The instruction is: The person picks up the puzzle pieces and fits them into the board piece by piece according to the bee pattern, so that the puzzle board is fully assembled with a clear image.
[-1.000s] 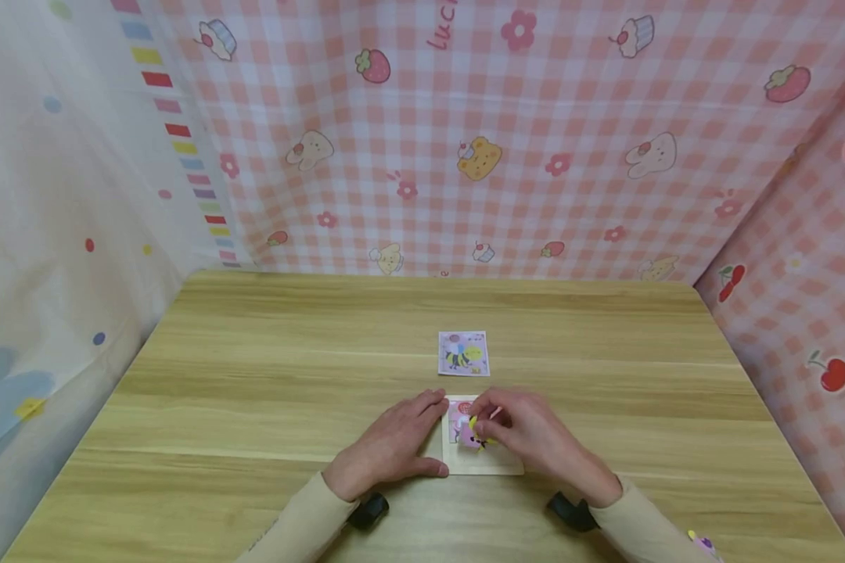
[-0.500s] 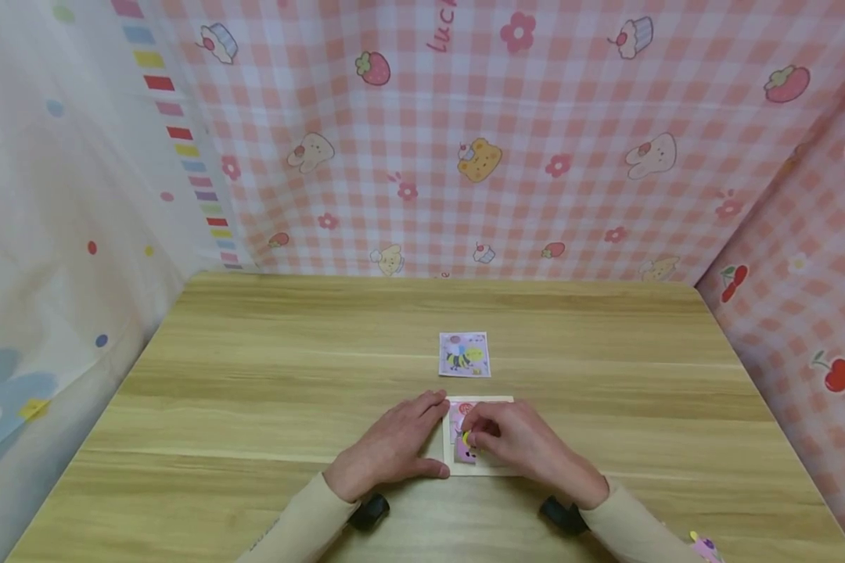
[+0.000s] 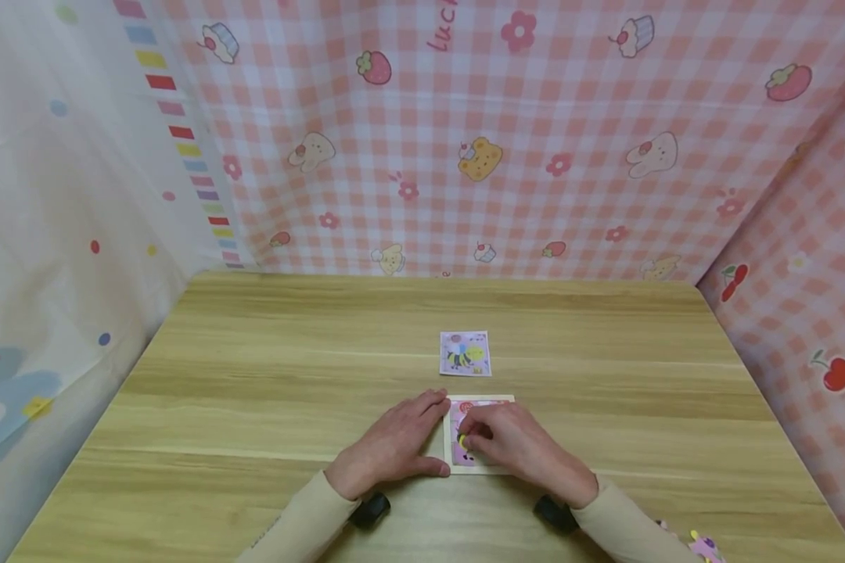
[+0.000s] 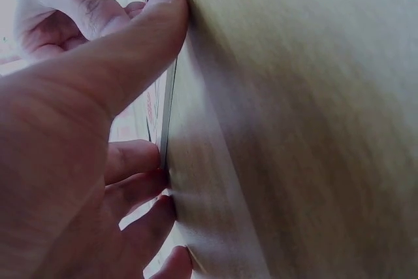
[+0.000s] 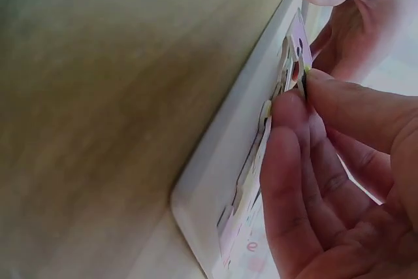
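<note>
A square pale puzzle tray (image 3: 486, 397) lies on the table before me, with several pink picture pieces in it, partly covered by my right hand. My left hand (image 3: 389, 447) rests along the tray's left side, its fingertips at the upper corner and its thumb (image 4: 163, 14) at the lower one. My right hand (image 3: 517, 442) reaches over the tray. Between thumb and forefinger it pinches a pink-and-yellow puzzle piece (image 5: 300, 42) close over the tray's lower left. In the right wrist view the piece is slightly tilted, one end raised off the tray.
Beyond the tray lies a square picture card (image 3: 465, 354) with a yellow-and-black bee. Loose puzzle pieces (image 3: 706, 546) lie at the table's front right, by the right sleeve (image 3: 627, 522). A pink checked curtain (image 3: 422, 156) hangs behind the wood-grain table (image 3: 289, 344).
My right hand has moved left and slightly down with the puzzle piece, which turns and lowers into the tray's lower left. My left hand stays at the tray's edge.
</note>
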A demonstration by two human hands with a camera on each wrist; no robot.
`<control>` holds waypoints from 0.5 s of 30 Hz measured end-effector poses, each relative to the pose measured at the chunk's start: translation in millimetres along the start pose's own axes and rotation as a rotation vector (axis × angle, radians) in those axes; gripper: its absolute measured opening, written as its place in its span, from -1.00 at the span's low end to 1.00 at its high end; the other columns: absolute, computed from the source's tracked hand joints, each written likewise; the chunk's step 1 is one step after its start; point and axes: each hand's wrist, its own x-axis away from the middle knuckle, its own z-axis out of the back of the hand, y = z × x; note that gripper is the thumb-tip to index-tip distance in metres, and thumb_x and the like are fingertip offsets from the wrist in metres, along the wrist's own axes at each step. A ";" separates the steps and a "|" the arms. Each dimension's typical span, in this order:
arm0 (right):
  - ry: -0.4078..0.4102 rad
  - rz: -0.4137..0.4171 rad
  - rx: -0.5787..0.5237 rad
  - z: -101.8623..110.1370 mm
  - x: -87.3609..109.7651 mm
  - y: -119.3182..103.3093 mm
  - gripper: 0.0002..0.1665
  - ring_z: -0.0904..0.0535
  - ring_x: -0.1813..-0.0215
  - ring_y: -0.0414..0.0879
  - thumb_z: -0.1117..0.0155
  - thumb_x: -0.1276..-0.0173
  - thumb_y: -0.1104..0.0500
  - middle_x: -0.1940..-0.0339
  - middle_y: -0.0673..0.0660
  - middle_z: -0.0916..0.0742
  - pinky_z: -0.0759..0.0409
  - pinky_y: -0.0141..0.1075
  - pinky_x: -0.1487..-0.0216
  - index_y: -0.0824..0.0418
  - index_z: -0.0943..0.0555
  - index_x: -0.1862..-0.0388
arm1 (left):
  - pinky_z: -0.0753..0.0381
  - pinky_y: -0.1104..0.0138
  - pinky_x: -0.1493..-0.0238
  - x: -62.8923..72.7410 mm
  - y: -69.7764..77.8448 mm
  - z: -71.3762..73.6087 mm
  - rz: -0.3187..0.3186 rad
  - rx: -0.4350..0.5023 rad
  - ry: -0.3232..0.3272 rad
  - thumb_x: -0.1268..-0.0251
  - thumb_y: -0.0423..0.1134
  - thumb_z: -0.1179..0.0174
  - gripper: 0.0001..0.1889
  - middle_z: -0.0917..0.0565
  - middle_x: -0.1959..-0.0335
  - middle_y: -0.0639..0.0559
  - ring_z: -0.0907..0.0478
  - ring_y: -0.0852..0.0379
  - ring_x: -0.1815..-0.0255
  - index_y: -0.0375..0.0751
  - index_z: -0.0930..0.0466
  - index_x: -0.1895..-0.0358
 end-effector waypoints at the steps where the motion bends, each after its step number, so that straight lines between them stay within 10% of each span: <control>1: 0.001 0.005 0.006 -0.4 -0.4 -0.4 -0.88 -0.50 0.36 -0.37 -0.50 -0.26 0.30 0.44 -0.23 -0.69 -0.55 -0.34 0.23 0.08 -0.75 0.32 | -0.33 0.01 -0.51 0.1 -0.1 0.0 0.001 0.003 -0.001 -0.21 0.11 -0.49 -0.05 -0.32 -0.55 -0.23 -0.27 -0.13 -0.56 -0.40 -0.31 -0.51; 15: -0.034 0.036 0.059 0.2 -3.1 -1.3 -0.91 -0.53 0.33 -0.34 -0.51 -0.26 0.29 0.41 -0.19 -0.71 -0.55 -0.28 0.21 0.11 -0.79 0.29 | -0.31 0.03 -0.53 1.1 0.8 2.2 0.018 0.018 -0.023 -0.23 0.11 -0.48 -0.07 -0.30 -0.57 -0.21 -0.25 -0.11 -0.57 -0.37 -0.31 -0.51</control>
